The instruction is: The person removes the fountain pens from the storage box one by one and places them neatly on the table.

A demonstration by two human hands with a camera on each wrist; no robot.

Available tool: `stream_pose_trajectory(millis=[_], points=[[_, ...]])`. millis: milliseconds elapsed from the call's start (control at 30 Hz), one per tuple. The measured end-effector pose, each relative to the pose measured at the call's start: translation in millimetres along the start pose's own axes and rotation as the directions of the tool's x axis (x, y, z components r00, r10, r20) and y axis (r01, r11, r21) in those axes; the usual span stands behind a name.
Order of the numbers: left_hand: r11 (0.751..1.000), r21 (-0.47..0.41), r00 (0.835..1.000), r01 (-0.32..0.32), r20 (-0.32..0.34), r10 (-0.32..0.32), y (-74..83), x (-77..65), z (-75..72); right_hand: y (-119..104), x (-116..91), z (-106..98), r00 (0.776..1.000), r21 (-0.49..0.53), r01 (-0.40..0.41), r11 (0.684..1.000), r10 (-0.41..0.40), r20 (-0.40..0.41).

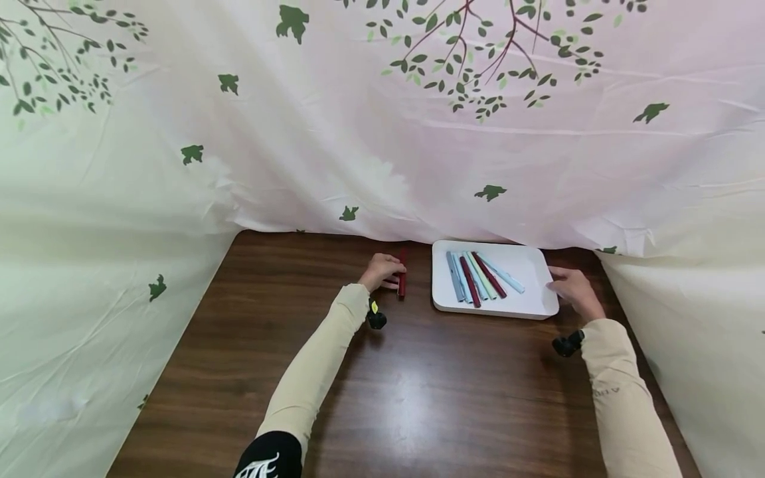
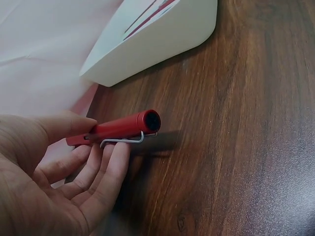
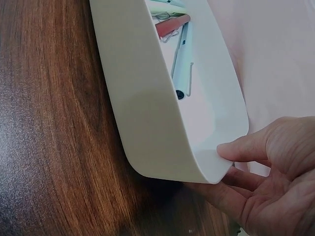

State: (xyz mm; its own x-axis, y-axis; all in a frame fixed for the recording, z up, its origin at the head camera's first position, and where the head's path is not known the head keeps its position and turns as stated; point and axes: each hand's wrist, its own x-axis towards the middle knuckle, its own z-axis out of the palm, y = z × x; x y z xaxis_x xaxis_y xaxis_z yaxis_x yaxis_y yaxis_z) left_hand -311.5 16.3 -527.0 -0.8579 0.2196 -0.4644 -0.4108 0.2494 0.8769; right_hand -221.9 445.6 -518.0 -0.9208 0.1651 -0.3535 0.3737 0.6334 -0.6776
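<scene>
My left hand [image 1: 382,271] pinches a red pen [image 2: 123,127] between thumb and fingers, left of the white tray [image 1: 538,307]. Its wire clip and dark round end show in the left wrist view, with a shadow on the table beneath. At the tray's right end, my right hand [image 1: 575,292] grips the wall, thumb on the inside and fingers beneath the outer side. Several pens lie in the tray, among them a grey-blue pen [image 1: 455,276], a pale green pen [image 1: 485,275], dark red ones and a light blue pen [image 3: 183,69] lying aslant.
Brown wood-grain table [image 1: 269,345] lies under everything. A pale curtain [image 1: 335,133] printed with leaves and birds hangs along the table's back edge and both sides. A small black wrist camera [image 1: 376,317] sits on the left wrist, another [image 1: 568,343] on the right.
</scene>
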Motion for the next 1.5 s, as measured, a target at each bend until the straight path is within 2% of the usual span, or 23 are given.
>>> stream_pose_trajectory(millis=[167,267,367,500,600,700,933,1200,1400,1500], points=[[1.0,0.02,1.0,-0.022,-0.015,0.022,-4.0,0.4,-0.1,-2,0,3,1.0,0.001,-0.01,1.0,0.01,0.001],[0.998,0.061,0.998,-0.032,-0.043,0.035,-5.6,0.1,2.1,-3,1,3,1.0,-0.002,-0.016,1.0,0.016,0.011],[0.99,0.137,0.994,-0.04,-0.092,0.053,-4.2,0.3,6.9,-3,1,3,1.0,0.003,-0.011,1.0,0.011,0.0],[0.962,0.273,0.985,-0.013,-0.16,0.059,-0.1,1.9,14.5,-1,-1,3,1.0,0.01,-0.001,1.0,0.001,-0.017],[0.947,0.322,0.98,0.008,-0.191,0.057,0.5,4.2,17.0,0,-2,3,1.0,0.009,0.009,1.0,-0.009,-0.018],[0.946,0.325,0.978,0.008,-0.201,0.061,-0.2,6.9,17.9,-1,-2,3,1.0,0.009,0.003,1.0,-0.002,-0.021],[0.953,0.301,0.98,-0.007,-0.187,0.066,-3.0,9.1,17.4,-6,-1,9,0.996,-0.015,-0.073,0.997,0.072,-0.054],[0.962,0.273,0.983,0.009,-0.178,0.041,-4.2,9.0,14.6,-10,-2,14,0.998,0.017,-0.051,0.999,0.052,-0.047],[0.977,0.214,0.988,-0.014,-0.144,0.046,-4.7,4.8,11.1,-11,-1,15,0.998,0.023,-0.044,0.999,0.045,-0.039],[0.977,0.212,0.987,-0.021,-0.153,0.054,-3.6,3.3,9.2,-12,-1,15,0.998,0.031,-0.055,0.998,0.056,-0.024]])
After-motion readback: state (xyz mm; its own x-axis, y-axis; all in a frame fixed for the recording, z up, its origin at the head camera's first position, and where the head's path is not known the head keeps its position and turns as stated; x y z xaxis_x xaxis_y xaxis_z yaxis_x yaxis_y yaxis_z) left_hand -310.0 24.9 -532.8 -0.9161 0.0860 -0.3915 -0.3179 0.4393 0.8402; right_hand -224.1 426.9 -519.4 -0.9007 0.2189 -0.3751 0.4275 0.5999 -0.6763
